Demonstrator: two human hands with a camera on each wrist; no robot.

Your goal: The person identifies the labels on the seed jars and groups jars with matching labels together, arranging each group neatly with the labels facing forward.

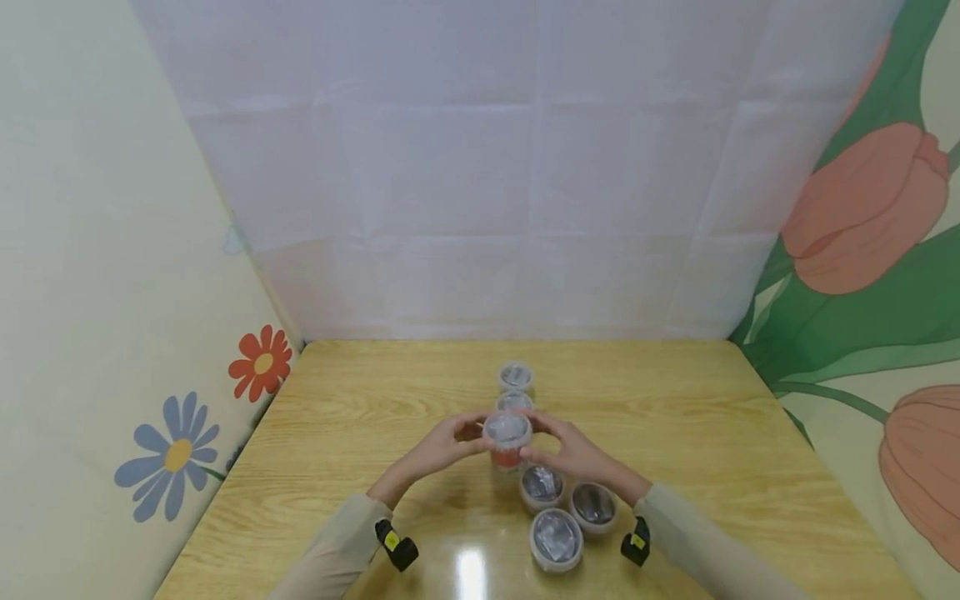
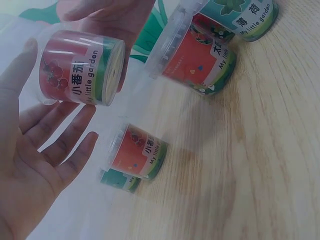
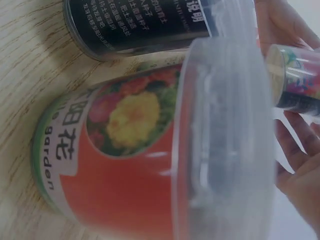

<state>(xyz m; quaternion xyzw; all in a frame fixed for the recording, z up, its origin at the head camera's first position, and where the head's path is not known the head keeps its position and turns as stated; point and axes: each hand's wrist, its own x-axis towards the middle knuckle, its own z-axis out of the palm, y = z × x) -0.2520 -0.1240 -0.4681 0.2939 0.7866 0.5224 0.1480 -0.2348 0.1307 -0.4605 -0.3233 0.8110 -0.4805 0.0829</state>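
Note:
A small seed-growing tub (image 1: 507, 457) with a red tomato label and a clear lid is held above the table between both hands. My left hand (image 1: 444, 444) grips it from the left, with thumb and fingers on its side. From the right, my right hand (image 1: 573, 454) grips the same tub. In the left wrist view the held tub (image 2: 75, 67) is tilted on its side, its base facing right. Another tomato tub (image 2: 137, 152) and a green one (image 2: 119, 180) stand beyond it on the table.
Two lidded tubs stand in a line behind the held one, including the farthest tub (image 1: 516, 377). Nearer, a group of three includes the front tub (image 1: 556, 540). A red flower-labelled tub (image 3: 125, 150) looms in the right wrist view. The wooden table (image 1: 360, 383) meets a white sheet (image 1: 450, 275).

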